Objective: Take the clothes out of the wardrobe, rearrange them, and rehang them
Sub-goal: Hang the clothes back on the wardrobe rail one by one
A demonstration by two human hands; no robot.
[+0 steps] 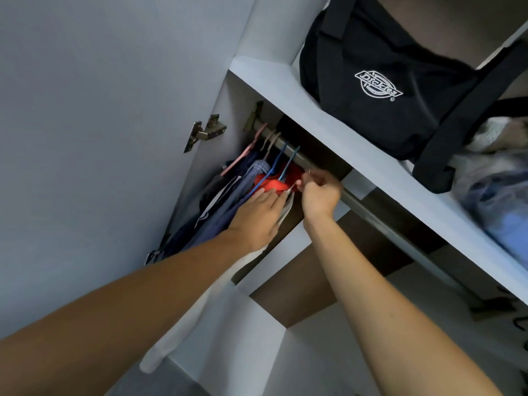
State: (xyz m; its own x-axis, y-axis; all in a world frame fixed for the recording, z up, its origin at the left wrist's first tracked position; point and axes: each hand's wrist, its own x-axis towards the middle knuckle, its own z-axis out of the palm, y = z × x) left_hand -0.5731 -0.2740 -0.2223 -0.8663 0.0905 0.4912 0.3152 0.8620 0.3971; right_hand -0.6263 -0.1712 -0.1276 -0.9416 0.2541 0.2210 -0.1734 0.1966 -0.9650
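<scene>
Both arms reach up into the open white wardrobe, under its pale upper shelf [274, 81]. The clothes hang bunched at the left end of the dull metal hanging rail [317, 167], close to the side wall: dark navy and blue garments [228, 201] on pink, beige and blue plastic hangers, then a bright red-orange top [271, 182] on a blue hanger [288, 164], and nearest the hands a long off-white garment [200, 307] that trails down past the left forearm.

The left hand [257, 215] lies flat with straight fingers against the side of the bunch, likely pressing the clothes aside so the outermost hanger comes free. The right hand [318, 192] is curled, its fingertips pinching something small and pale just below the rail, apparently the top of the off-white garment or its hanger; which one I cannot tell. The rest of the rail to the right is bare, which suggests room left for sliding items along.

On the shelf above sits a black fabric shoulder bag with a white logo [380, 78], beside a heap of pale and blue bundled cloth [497, 178] at the right edge.
</scene>
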